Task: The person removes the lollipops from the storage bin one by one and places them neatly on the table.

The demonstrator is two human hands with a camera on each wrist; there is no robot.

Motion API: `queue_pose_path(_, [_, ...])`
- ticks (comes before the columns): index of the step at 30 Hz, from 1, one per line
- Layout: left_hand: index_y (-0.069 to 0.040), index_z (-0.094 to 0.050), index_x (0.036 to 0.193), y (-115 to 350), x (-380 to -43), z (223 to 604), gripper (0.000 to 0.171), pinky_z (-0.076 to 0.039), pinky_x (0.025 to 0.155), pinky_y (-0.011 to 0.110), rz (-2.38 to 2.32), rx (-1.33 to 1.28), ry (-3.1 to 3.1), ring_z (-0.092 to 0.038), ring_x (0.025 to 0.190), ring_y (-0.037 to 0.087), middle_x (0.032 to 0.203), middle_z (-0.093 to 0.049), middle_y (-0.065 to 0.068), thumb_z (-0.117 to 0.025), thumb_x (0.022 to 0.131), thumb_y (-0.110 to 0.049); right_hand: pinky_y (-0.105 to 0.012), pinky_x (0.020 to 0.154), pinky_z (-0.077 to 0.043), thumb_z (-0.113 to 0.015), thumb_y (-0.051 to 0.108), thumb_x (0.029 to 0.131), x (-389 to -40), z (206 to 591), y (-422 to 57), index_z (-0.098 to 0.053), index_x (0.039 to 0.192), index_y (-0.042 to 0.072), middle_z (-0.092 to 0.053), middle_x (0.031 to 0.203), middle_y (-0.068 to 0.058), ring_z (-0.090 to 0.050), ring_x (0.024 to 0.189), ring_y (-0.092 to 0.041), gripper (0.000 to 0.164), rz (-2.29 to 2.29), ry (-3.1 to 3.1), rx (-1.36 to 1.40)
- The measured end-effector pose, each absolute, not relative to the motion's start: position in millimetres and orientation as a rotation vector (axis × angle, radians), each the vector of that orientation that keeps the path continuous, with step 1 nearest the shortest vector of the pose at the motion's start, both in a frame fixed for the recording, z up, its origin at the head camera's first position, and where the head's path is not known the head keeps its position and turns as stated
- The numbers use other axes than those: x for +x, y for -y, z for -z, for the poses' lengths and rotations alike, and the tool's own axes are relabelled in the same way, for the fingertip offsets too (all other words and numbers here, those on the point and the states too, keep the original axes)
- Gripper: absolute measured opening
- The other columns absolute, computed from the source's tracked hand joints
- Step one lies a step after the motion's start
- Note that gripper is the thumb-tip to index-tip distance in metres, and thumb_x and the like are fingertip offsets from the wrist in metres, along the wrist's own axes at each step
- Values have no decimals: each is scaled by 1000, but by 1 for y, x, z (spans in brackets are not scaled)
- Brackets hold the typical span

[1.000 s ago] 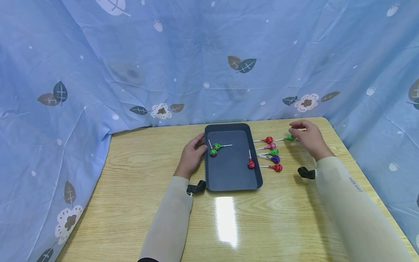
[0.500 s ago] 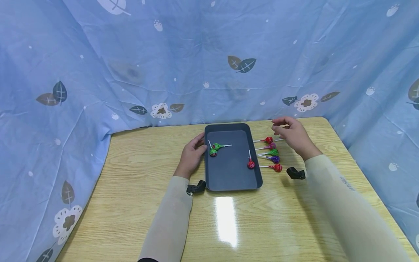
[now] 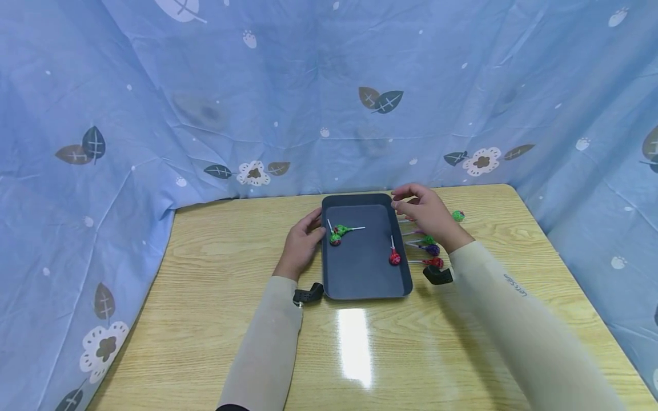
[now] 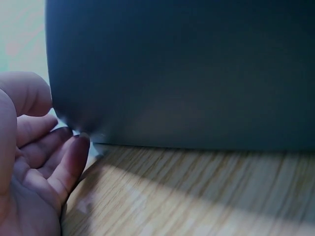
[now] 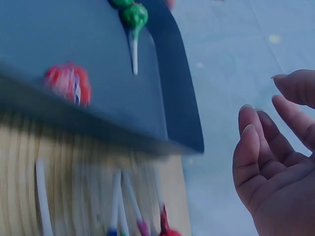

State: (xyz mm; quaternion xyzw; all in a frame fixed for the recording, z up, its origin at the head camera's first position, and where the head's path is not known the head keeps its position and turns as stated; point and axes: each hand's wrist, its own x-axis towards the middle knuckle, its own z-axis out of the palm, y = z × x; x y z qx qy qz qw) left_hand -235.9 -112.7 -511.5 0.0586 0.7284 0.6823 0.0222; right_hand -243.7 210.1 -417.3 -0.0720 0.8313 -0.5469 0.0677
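A dark grey tray (image 3: 365, 277) lies on the table. Inside it are two green lollipops (image 3: 335, 239) at the left and one red lollipop (image 3: 394, 258) at the right. My left hand (image 3: 298, 242) rests beside the tray's left side; in the left wrist view its bent fingertips (image 4: 78, 145) touch the outer wall. Above the tray's upper right edge hovers my right hand (image 3: 426, 212), fingers loosely bent. The right wrist view shows nothing in that hand (image 5: 275, 167). Beneath it, partly hidden, several lollipops lie in a column, including a purple one (image 3: 433, 250).
A separate green lollipop (image 3: 458, 216) lies right of the right forearm. The wooden table (image 3: 231, 285) ends at the back against a blue patterned curtain (image 3: 288, 103). Black wrist cameras (image 3: 308, 293) stick out from both sleeves.
My right hand has moved left from beside the separate green lollipop, over the column of lollipops, to the tray's right edge. The left hand and tray have stayed in place.
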Motion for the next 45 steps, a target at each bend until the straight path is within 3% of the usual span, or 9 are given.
queue_pose_path(4, [-9, -54, 161, 113, -236, 511, 54, -51, 111, 40, -2111, 166, -2261, -60, 136, 22, 151, -63, 15, -64, 109, -6, -62, 98, -53, -69, 24, 109, -250, 421, -190, -66, 141, 6, -64, 132, -15, -63, 110, -38, 36, 1650, -2485, -260])
queue_pose_path(11, [-8, -54, 162, 113, -237, 511, 54, -52, 110, 40, -2121, 164, -2245, -60, 136, 23, 151, -63, 16, -64, 109, -6, -49, 91, -55, -71, 15, 107, -254, 429, -153, -68, 138, 4, -62, 140, -19, -63, 110, -33, 33, 1598, -2460, -340])
queue_pose_path(22, [-9, -55, 161, 111, -238, 508, 53, -51, 111, 41, -2110, 149, -2249, -61, 136, 23, 148, -65, 15, -64, 109, -7, -53, 93, -56, -72, 7, 105, -259, 443, -117, -68, 137, 2, -65, 138, -16, -63, 112, -34, 33, 1462, -2513, -432])
queue_pose_path(33, [-8, -55, 161, 110, -240, 507, 53, -53, 110, 42, -2117, 135, -2239, -61, 136, 25, 147, -65, 15, -63, 108, -6, -43, 79, -55, -71, 0, 103, -264, 468, -105, -70, 134, 1, -62, 134, -15, -62, 92, -28, 31, 1382, -2521, -530])
queue_pose_path(45, [-7, -54, 161, 109, -240, 507, 54, -51, 112, 42, -2120, 141, -2244, -60, 137, 25, 149, -64, 15, -63, 108, -5, -48, 91, -54, -74, -2, 100, -264, 475, -101, -73, 127, 2, -65, 128, -16, -62, 103, -30, 27, 1254, -2565, -542])
